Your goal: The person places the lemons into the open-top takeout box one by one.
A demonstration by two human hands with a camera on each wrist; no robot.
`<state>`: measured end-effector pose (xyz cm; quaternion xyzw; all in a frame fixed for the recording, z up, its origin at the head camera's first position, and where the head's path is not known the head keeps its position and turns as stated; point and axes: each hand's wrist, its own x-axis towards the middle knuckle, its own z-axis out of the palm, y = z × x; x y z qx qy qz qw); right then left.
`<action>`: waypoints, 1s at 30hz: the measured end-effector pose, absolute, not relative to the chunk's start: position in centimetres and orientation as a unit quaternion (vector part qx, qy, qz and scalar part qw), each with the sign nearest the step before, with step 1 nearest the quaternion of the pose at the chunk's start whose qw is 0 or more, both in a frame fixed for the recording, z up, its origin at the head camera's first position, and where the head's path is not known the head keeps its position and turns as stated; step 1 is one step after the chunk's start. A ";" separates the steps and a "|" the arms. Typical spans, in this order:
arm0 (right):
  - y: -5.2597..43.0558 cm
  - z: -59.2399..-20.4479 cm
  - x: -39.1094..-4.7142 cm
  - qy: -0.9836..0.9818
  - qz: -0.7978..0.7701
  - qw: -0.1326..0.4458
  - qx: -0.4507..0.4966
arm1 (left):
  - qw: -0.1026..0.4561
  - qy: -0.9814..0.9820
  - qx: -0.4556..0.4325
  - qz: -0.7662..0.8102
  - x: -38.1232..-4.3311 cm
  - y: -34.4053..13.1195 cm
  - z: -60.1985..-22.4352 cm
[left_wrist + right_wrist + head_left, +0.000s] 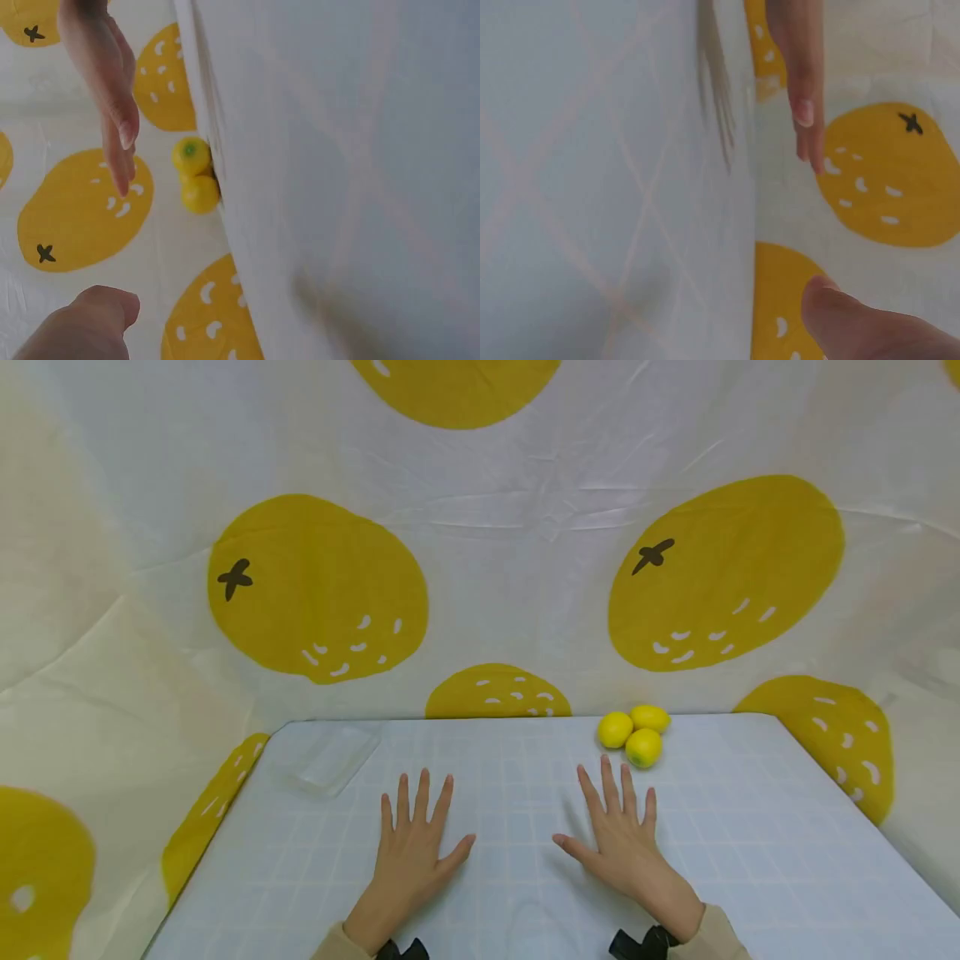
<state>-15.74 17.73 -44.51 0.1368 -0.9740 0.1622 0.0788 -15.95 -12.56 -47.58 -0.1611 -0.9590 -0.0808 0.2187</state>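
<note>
My left hand [411,852] is held palm down over the left-centre of the table, fingers straight and spread, with nothing in it. To the right, my right hand [621,852] is spread the same way and also holds nothing. Three yellow lemons [643,748] sit in a cluster at the table's back edge, just beyond the right fingertips. Beyond the left hand lies a clear, shallow, tray-like piece [333,762]. The left wrist view shows the left thumb [90,322], and the right wrist view shows the right thumb [862,322].
A pale checked cloth covers the table [750,827]. Behind and beside it hangs a white curtain [517,593] printed with large yellow fruit. Near the front edge, between the wrists, a faint round outline [534,906] shows on the table.
</note>
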 end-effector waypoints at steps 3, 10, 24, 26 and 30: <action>17.7 -44.4 -15.8 -0.973 0.171 0.076 0.134 | 0.219 -0.959 -0.158 -0.082 -16.2 -12.7 -47.6; 17.7 -43.8 -16.1 -0.970 0.197 0.071 0.125 | 0.221 -0.957 -0.162 -0.096 -16.5 -13.0 -47.3; 15.9 -41.8 -17.4 -0.954 0.254 0.076 0.142 | 0.224 -0.957 -0.124 -0.137 -17.3 -15.9 -45.7; 15.4 -41.5 -17.6 -0.952 0.260 0.074 0.145 | 0.222 -0.958 -0.118 -0.140 -17.4 -16.3 -45.4; 14.1 -40.9 -17.8 -0.945 0.279 0.074 0.151 | 0.216 -0.959 -0.104 -0.148 -17.6 -17.2 -44.9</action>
